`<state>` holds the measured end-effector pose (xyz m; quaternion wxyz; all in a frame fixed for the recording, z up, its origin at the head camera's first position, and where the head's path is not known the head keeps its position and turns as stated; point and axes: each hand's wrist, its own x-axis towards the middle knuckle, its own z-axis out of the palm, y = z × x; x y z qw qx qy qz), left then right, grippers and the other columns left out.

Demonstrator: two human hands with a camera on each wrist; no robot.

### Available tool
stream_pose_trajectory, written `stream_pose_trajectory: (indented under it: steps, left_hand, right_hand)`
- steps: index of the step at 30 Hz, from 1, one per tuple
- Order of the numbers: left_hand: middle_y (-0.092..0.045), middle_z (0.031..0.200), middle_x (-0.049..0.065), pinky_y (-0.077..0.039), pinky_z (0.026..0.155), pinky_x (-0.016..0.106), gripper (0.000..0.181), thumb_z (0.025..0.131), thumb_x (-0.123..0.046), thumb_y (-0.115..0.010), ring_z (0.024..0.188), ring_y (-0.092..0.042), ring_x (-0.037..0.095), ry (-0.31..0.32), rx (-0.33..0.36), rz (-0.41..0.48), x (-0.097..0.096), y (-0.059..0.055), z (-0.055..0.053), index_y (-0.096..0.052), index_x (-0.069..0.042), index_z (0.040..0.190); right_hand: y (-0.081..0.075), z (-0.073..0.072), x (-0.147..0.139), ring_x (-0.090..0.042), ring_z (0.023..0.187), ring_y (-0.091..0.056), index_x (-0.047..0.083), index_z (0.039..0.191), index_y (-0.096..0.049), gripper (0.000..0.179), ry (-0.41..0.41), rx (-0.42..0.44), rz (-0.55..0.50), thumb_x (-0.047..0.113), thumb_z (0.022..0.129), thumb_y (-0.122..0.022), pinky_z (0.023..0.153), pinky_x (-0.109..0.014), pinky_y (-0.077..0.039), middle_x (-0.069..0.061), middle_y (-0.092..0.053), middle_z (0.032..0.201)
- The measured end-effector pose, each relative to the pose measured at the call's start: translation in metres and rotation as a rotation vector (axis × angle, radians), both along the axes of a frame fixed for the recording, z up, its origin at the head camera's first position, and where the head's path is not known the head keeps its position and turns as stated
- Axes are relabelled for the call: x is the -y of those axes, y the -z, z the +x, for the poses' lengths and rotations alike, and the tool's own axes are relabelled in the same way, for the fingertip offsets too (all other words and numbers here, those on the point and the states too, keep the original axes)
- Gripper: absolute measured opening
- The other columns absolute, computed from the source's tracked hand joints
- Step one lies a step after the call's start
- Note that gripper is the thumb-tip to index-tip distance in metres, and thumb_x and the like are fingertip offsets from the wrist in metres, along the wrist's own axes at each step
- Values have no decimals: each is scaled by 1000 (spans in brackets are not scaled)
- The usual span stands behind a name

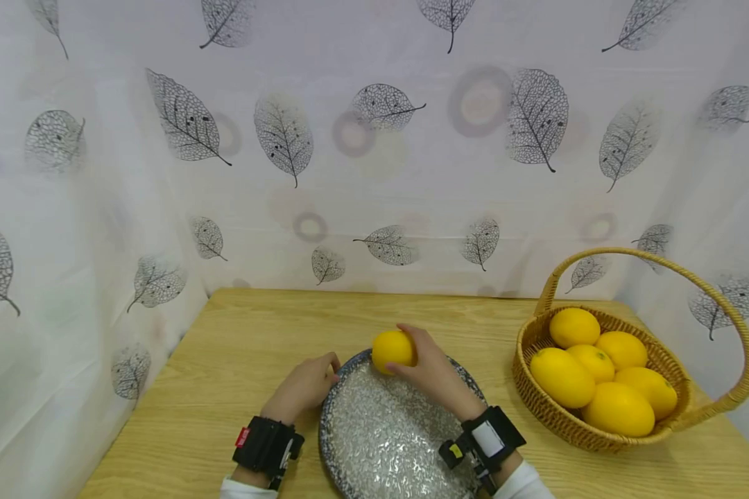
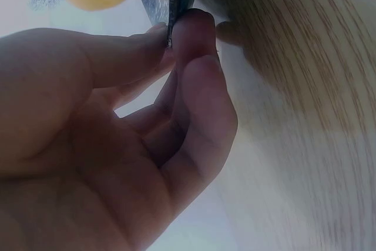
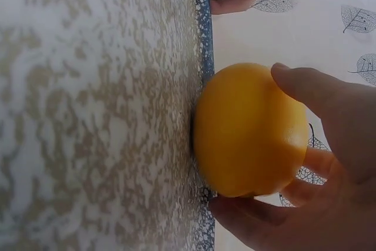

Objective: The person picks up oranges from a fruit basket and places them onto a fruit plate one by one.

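Observation:
A large speckled round plate (image 1: 390,433) with a dark blue rim lies on the wooden table. My left hand (image 1: 304,387) pinches its left rim between thumb and fingers, as the left wrist view (image 2: 194,92) shows up close. At the far edge of the plate, my right hand (image 1: 435,373) holds a yellow lemon (image 1: 392,351), thumb on one side and fingers on the other. In the right wrist view the lemon (image 3: 249,130) appears against the plate's surface near the rim; whether it bears its full weight there I cannot tell.
To the right stands a wicker basket (image 1: 552,410) with a tall arched handle, holding several more lemons (image 1: 618,409). A pale curtain (image 1: 374,194) printed with leaves hangs behind and beside the wooden table (image 1: 256,326).

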<state>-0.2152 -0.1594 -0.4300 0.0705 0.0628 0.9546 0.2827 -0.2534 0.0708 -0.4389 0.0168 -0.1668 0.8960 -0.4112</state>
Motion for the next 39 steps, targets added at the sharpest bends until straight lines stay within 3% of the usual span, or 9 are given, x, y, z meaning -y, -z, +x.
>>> stream_pose_trajectory:
  steps: [31,39]
  left_hand:
    - [-63,83,9,-38,57,29,15,94,-9,-57,64,-48,18,0,15,0,0,0,-2,-62,-4,107]
    - [-66,84,9,-40,57,29,16,94,-13,-58,65,-51,17,0,35,5,3,4,-5,-62,-5,108]
  right_hand:
    - [-5,0,-5,-33,115,-56,12,147,-39,77,6,-4,57,31,81,-75,94,-54,-52,-21,-45,142]
    - [-15,2,-5,-38,121,-50,7,144,-43,76,35,-110,110,30,79,-77,98,-58,-49,-26,-47,140]
